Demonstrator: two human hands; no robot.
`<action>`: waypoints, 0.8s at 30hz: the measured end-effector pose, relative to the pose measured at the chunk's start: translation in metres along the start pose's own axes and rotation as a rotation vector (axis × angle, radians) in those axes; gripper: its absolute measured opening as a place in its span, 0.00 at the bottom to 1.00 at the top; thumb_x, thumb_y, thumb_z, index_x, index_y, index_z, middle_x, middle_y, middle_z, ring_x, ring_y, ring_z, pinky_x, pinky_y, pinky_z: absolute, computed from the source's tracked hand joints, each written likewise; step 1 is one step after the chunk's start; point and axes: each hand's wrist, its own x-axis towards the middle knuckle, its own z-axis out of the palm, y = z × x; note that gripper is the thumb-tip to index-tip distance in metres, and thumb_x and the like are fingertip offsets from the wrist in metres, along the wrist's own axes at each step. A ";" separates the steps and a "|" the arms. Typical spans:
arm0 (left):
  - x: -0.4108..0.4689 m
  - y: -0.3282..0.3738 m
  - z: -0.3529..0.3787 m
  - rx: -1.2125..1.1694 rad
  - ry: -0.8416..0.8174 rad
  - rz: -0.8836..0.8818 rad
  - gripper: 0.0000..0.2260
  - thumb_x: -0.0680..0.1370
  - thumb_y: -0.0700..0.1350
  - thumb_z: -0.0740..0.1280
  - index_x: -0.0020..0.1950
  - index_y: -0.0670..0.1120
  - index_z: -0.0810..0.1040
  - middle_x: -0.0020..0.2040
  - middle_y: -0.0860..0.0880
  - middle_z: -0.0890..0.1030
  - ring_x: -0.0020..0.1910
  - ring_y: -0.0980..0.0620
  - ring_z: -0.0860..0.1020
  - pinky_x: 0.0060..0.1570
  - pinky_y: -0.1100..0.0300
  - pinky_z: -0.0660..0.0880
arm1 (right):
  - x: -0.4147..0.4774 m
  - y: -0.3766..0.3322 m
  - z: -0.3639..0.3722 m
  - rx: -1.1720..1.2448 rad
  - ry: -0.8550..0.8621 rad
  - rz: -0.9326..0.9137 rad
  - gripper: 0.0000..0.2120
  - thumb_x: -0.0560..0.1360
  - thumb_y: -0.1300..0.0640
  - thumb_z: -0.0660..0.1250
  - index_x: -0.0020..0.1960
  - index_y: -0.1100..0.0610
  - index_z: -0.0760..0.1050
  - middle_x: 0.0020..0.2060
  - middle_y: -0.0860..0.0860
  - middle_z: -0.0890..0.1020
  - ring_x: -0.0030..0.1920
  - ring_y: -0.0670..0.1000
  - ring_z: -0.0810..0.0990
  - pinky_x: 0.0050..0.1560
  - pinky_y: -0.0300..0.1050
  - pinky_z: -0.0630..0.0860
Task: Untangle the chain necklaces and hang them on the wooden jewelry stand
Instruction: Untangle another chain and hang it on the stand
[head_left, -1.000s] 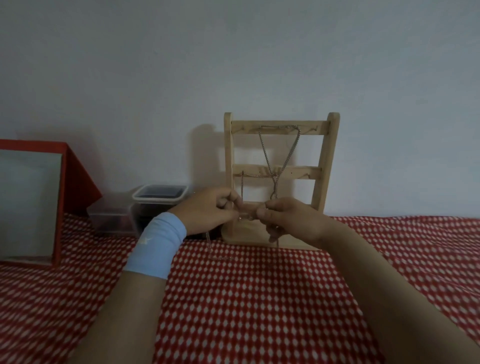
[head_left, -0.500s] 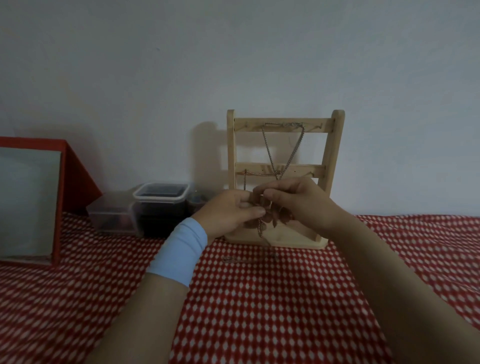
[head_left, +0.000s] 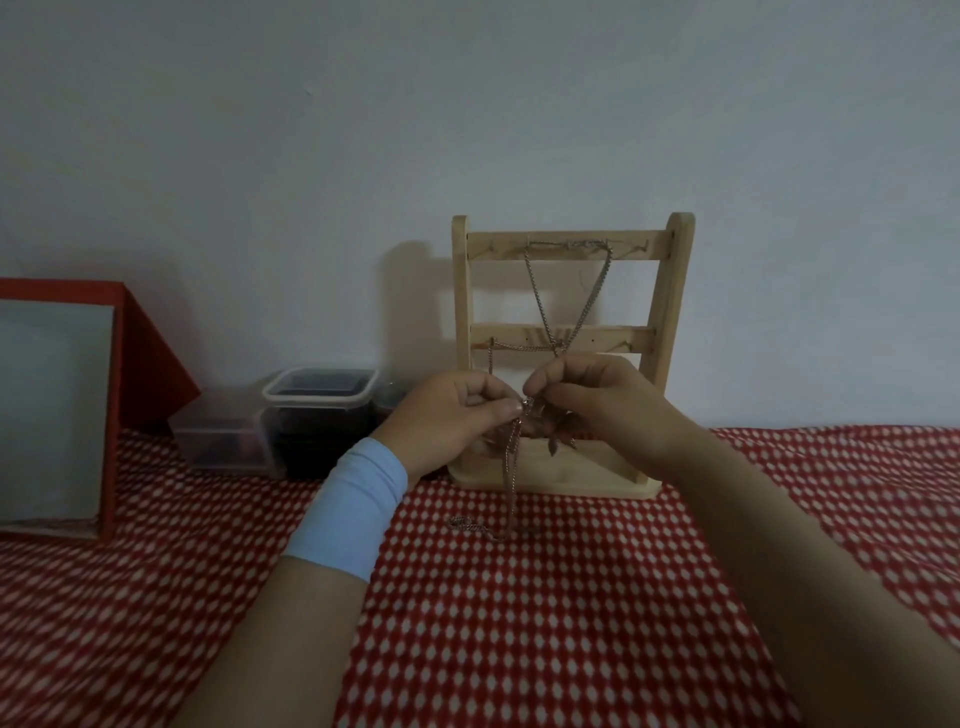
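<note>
While both hands meet in front of the wooden jewelry stand (head_left: 667, 312), a pinkish chain necklace (head_left: 511, 467) hangs down from them. The left hand (head_left: 447, 415) and the right hand (head_left: 602, 400) each pinch the chain at its top, with their fingertips almost touching. A tiny clasp or knot seems to sit there, but it is too small to tell which. The other fingers are curled in.

From that pinch the chain drops straight down past the foot of the stand. Its loose end lies curled on the red spotted cloth (head_left: 571, 623), closer to the person than the stand is. So the chain's long line runs up and down, and most of it is below the hands.

The middle bar (head_left: 618, 338) is just above and behind the hands, and both hands are about as near to it. I think the hands are picking a knot or clasp apart, and the chain must then go up to a peg. A silver necklace (head_left: 538, 296) already hangs from the top bar (head_left: 493, 247), and another chain (head_left: 519, 344) is looped on the middle bar. The new one could snag on them.
</note>
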 end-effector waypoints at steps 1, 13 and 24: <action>0.000 0.001 0.000 -0.010 0.003 0.010 0.03 0.78 0.41 0.69 0.47 0.46 0.83 0.44 0.45 0.86 0.46 0.47 0.84 0.48 0.54 0.82 | 0.000 0.001 0.000 -0.011 0.001 0.001 0.09 0.81 0.69 0.63 0.49 0.61 0.81 0.36 0.53 0.85 0.38 0.53 0.82 0.38 0.44 0.78; -0.001 0.008 -0.007 0.142 0.046 0.141 0.05 0.79 0.39 0.66 0.48 0.46 0.82 0.37 0.46 0.83 0.35 0.54 0.80 0.39 0.65 0.78 | -0.001 0.002 0.002 -0.031 0.037 -0.089 0.04 0.76 0.66 0.72 0.49 0.62 0.85 0.38 0.55 0.87 0.38 0.48 0.84 0.41 0.38 0.82; -0.003 0.009 -0.007 0.236 0.032 0.187 0.07 0.79 0.39 0.67 0.45 0.50 0.81 0.34 0.52 0.82 0.34 0.57 0.80 0.39 0.67 0.76 | -0.003 -0.004 0.000 -0.040 -0.026 0.083 0.07 0.78 0.56 0.72 0.45 0.58 0.85 0.40 0.55 0.87 0.35 0.50 0.82 0.34 0.42 0.76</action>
